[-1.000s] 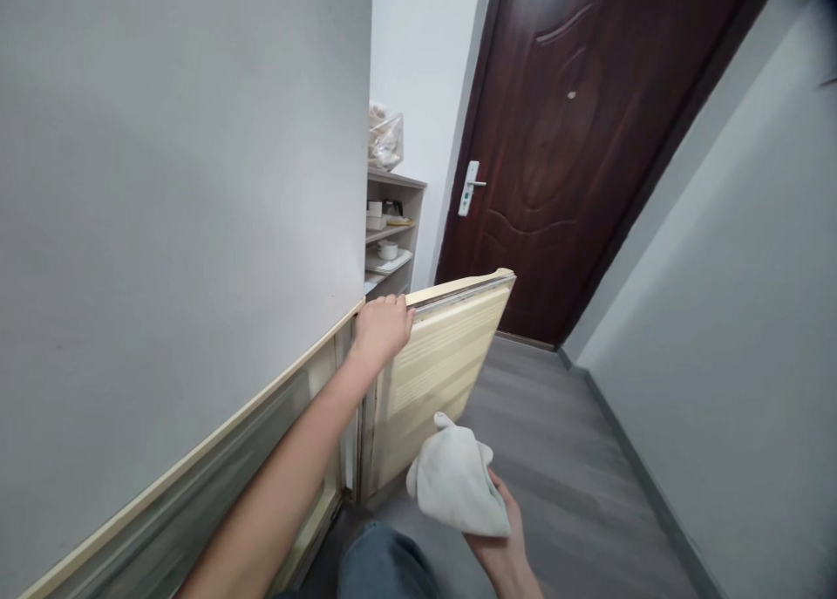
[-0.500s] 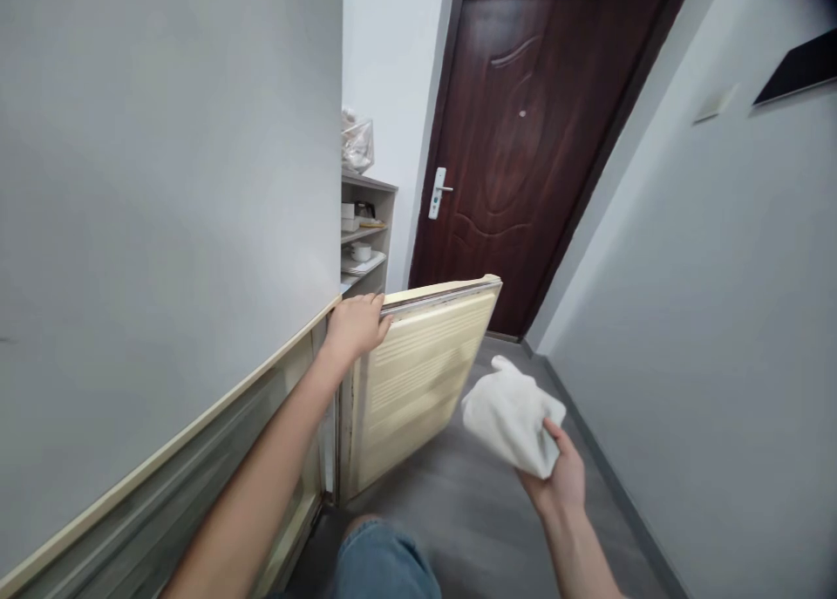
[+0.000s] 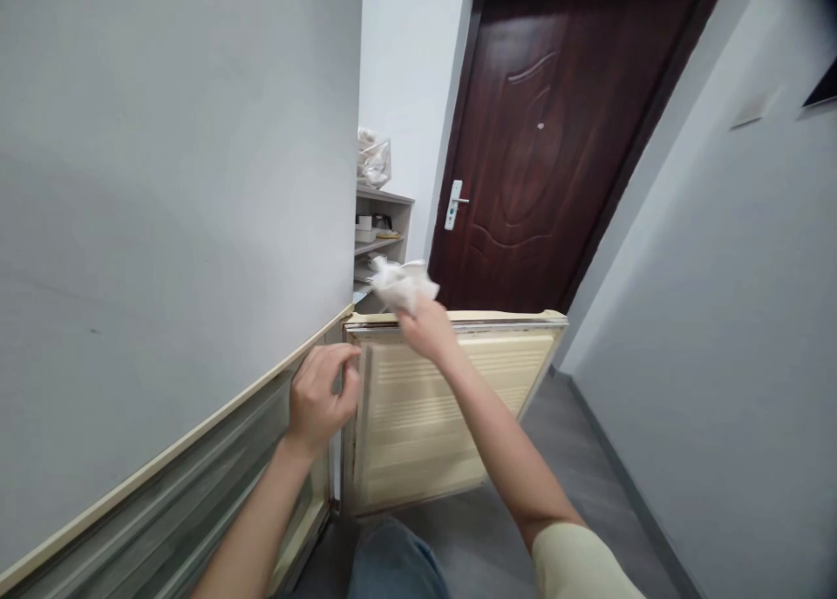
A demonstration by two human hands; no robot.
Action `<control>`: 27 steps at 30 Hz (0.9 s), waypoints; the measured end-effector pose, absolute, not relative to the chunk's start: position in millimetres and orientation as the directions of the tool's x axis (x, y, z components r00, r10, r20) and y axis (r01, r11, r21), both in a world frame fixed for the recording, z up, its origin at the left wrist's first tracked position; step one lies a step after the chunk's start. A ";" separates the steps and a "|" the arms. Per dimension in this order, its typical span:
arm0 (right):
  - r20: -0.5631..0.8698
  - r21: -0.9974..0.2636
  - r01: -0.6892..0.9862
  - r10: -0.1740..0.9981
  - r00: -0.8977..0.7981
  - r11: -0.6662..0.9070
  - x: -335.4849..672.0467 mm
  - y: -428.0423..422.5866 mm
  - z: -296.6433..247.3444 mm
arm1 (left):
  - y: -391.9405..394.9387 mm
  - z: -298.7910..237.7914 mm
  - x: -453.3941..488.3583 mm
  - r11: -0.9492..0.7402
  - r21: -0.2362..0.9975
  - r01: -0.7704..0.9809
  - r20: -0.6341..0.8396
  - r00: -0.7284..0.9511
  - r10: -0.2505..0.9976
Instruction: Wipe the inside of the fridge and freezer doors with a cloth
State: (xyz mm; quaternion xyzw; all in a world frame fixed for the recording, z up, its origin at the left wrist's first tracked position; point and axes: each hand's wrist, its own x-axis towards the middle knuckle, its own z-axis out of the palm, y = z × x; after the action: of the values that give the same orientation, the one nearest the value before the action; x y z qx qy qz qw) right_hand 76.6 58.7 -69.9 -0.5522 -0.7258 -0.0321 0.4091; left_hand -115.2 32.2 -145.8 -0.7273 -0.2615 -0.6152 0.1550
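A cream slatted cabinet door point(image 3: 458, 407) stands swung wide open across the corridor, hinged at the low cabinet on the left. My right hand point(image 3: 425, 327) is closed on a white cloth point(image 3: 402, 285) and holds it over the door's top edge near the hinge side. My left hand point(image 3: 319, 398) rests lower, fingers curled against the hinge-side edge of the door and the cabinet frame point(image 3: 340, 337). My jeans-clad knee point(image 3: 396, 564) shows at the bottom.
A grey wall point(image 3: 170, 207) fills the left. Beyond it stands a grey shelf unit point(image 3: 383, 233) with small items and a plastic bag on top. A dark brown door point(image 3: 549, 154) with a silver handle closes the corridor. A grey wall runs along the right above grey flooring point(image 3: 575, 494).
The cabinet door swung further open. My right hand rose from low right with the cloth up to the door's top edge. My left hand slid down from the top edge to the hinge side.
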 end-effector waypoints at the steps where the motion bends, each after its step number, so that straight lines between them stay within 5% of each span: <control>1: 0.554 -0.290 0.876 0.814 -0.174 0.384 60.4 67.1 -71.4 | 29.6 -146.6 -117.2 -0.813 0.097 0.575 0.975 0.108 0.193; 5: 0.472 0.063 0.942 0.822 -0.319 0.329 22.1 77.6 -79.7 | 25.1 -140.9 -118.3 -0.796 0.091 0.598 0.971 0.124 0.204; 11: 0.429 0.166 0.927 0.821 -0.376 0.338 44.3 66.6 -73.5 | 51.4 -119.8 -99.0 -0.765 0.137 0.629 0.927 0.192 0.324; 18: 0.425 0.155 0.969 0.872 -0.242 0.193 98.2 49.1 -75.2 | 96.0 -92.5 -57.7 -0.717 0.244 0.653 0.654 0.435 0.619; 23: 0.425 0.106 0.994 0.902 -0.070 0.027 150.8 23.5 -76.9 | 98.3 -67.0 -40.6 -0.602 0.125 0.789 0.325 0.541 0.776; 27: 0.461 0.026 0.985 0.877 0.137 -0.168 208.9 -1.6 -82.7 | 100.2 -53.2 -36.5 -0.578 0.154 0.801 0.163 0.557 0.815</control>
State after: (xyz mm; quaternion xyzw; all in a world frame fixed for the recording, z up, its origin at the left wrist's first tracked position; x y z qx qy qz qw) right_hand 208.9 -1.6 -82.7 -0.7404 -0.6288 -0.1894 0.1434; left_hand -36.5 100.2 -53.2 -0.8817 -0.4581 -0.1088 -0.0311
